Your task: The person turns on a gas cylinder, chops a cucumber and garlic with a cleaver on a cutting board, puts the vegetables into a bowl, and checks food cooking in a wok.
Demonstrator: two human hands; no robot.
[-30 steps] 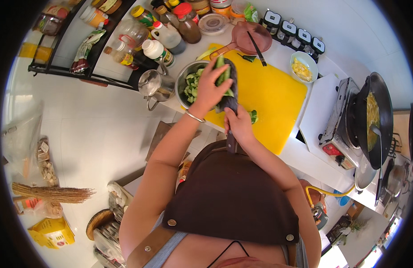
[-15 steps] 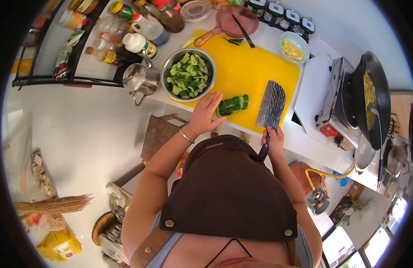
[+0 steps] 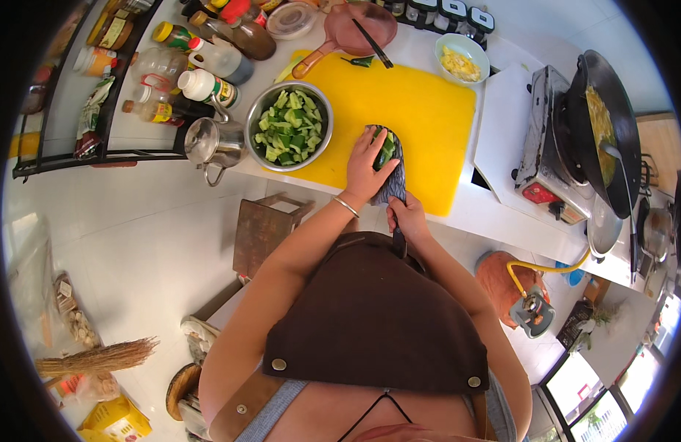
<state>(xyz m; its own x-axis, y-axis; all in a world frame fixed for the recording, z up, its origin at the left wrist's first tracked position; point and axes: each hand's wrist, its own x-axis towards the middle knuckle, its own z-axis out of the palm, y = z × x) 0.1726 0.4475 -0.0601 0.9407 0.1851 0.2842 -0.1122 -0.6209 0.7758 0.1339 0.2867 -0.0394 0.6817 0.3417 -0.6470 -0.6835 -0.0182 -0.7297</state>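
Observation:
My right hand [image 3: 406, 214] is closed round the dark handle of a wide cleaver [image 3: 398, 177], whose hammered blade lies low over the yellow cutting board [image 3: 436, 147]. Cut green cucumber [image 3: 385, 152] rests against the blade. Over it my left hand [image 3: 364, 171] is curved, thumb on one side and fingers on the other, holding the cucumber to the blade. It hides part of both. To the left stands a steel bowl [image 3: 329, 134] full of chopped cucumber chunks [image 3: 289, 127].
A steel pitcher [image 3: 202, 140] stands left of the bowl, near several sauce bottles. A pink pan [image 3: 362, 29] with chopsticks [image 3: 372, 43] lies behind the board. At back right is a bowl of yellow food [image 3: 460, 64]. A wok [image 3: 613, 140] sits on the stove at right.
The cleaver has moved left from the board's right side to the cucumber. My left hand has gone from beside the cucumber to over it. The view has shifted slightly.

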